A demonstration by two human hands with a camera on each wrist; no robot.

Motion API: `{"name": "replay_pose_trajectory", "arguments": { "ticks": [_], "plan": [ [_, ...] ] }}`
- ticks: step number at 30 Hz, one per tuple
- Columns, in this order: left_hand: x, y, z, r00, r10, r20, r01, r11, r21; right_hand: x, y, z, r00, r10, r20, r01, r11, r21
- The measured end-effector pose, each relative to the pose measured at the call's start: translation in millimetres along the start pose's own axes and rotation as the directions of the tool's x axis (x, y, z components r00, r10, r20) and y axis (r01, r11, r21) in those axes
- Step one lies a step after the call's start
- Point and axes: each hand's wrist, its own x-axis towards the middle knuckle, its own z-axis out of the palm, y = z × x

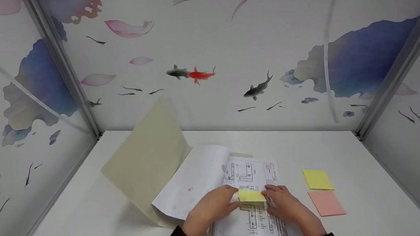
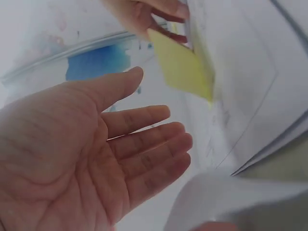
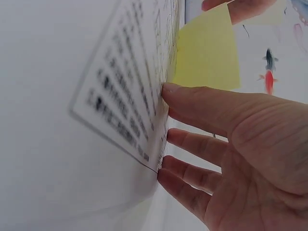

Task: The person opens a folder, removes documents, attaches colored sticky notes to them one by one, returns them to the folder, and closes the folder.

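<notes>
A yellow sticky note [image 1: 252,195] stands partly raised off a sheet of technical drawings [image 1: 251,227]. My left hand [image 1: 216,204] is at the note's left side. In the left wrist view the left palm [image 2: 86,149] faces the camera, fingers extended and apart from the note, holding nothing. On the note's right side is my right hand [image 1: 284,202]. The right wrist view shows the right thumb's tip by the note's [image 3: 207,53] lower corner and the other fingertips against the page [image 3: 130,96]; they look fairly straight. Whether the right hand grips the note is hard to see.
A beige folder cover [image 1: 151,164] stands raised on the left, with a turned-back white sheet [image 1: 195,180] curling beside it. To the right lie a yellow sticky pad [image 1: 318,179] and a pink sticky pad [image 1: 327,203]. Printed panels [image 1: 213,107] enclose the white table [image 1: 372,195].
</notes>
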Motion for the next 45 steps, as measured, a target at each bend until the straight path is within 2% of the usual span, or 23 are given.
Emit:
{"name": "replay_pose_trajectory", "arguments": {
  "ticks": [7,12,17,21,24,28,32,36,40,42,43,44,45],
  "plan": [
    [-33.7,-23.0,-44.4,0.999,-0.044,-0.009,0.044,0.999,-0.021,-1.0,2,0,1.000,0.010,-0.001,-0.010,1.000,0.028],
    [-57.1,-37.8,-61.5,0.998,-0.070,0.006,0.070,0.996,-0.058,-0.8,2,0,1.000,0.005,-0.001,-0.005,0.999,0.038],
    [-72.9,-48.2,-61.6,0.996,-0.080,0.029,0.080,0.997,-0.018,-0.6,4,-1,1.000,-0.026,-0.003,0.026,0.998,0.049],
    [-72.9,-56.4,-55.2,0.987,-0.145,0.072,0.142,0.989,0.047,-1.6,8,-2,0.998,-0.065,-0.012,0.066,0.995,0.073],
    [-69.7,-62.1,-49.1,0.981,-0.177,0.086,0.167,0.980,0.107,-2.1,10,-3,0.996,-0.092,-0.020,0.093,0.992,0.083],
    [-69.0,-69.3,-42.7,0.987,-0.152,0.056,0.143,0.979,0.148,-2.8,12,-4,0.994,-0.106,-0.029,0.109,0.990,0.088],
    [-69.2,-74.2,-42.2,0.990,-0.139,0.034,0.132,0.979,0.156,-3.7,12,-5,0.997,-0.077,-0.025,0.079,0.992,0.101],
    [-69.3,-75.0,-46.6,0.994,-0.106,-0.005,0.106,0.983,0.151,-3.9,11,-6,0.999,-0.048,-0.016,0.050,0.993,0.109],
    [-69.2,-74.4,-50.8,0.993,-0.023,-0.117,0.037,0.992,0.117,-3.6,10,-7,1.000,-0.026,-0.011,0.027,0.993,0.113],
    [-68.1,-73.8,-52.6,0.982,0.033,-0.186,-0.012,0.994,0.109,-3.7,11,-7,1.000,-0.013,-0.009,0.014,0.993,0.114],
    [-67.0,-73.3,-53.0,0.972,0.058,-0.229,-0.035,0.994,0.106,-3.7,11,-7,1.000,-0.006,-0.009,0.007,0.993,0.116],
    [-65.5,-72.6,-53.2,0.958,0.086,-0.272,-0.057,0.992,0.114,-3.8,11,-8,1.000,0.006,-0.007,-0.005,0.993,0.120],
    [-63.7,-71.6,-53.5,0.939,0.123,-0.322,-0.085,0.988,0.129,-3.8,12,-8,1.000,0.011,-0.009,-0.010,0.992,0.125]
  ]
}}
